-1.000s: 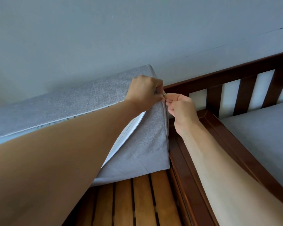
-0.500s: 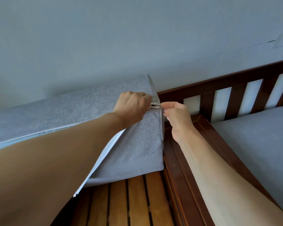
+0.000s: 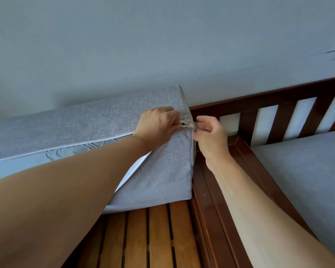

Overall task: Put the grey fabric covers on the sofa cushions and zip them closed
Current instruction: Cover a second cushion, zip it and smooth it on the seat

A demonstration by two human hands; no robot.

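A long sofa cushion in a grey fabric cover (image 3: 97, 117) stands on edge on the wooden slats, leaning against the wall. Its zip seam is open along the left, where the pale inner cushion (image 3: 27, 165) shows through. My left hand (image 3: 157, 125) pinches the zip pull (image 3: 184, 123) close to the cushion's right corner. My right hand (image 3: 211, 139) grips the cover's corner edge just right of the pull, fingers curled on the fabric. My left forearm hides the lower part of the open seam.
Orange-brown wooden slats (image 3: 155, 238) form the sofa base below the cushion. A dark wooden slatted sofa frame (image 3: 282, 117) runs to the right. A second grey-covered cushion (image 3: 307, 167) lies flat at the right. A grey-blue wall (image 3: 162, 45) stands behind.
My left hand has drawn the zip pull a little leftward, away from the corner. My right hand has loosened from a pinch beside the pull to a grip on the corner fabric.
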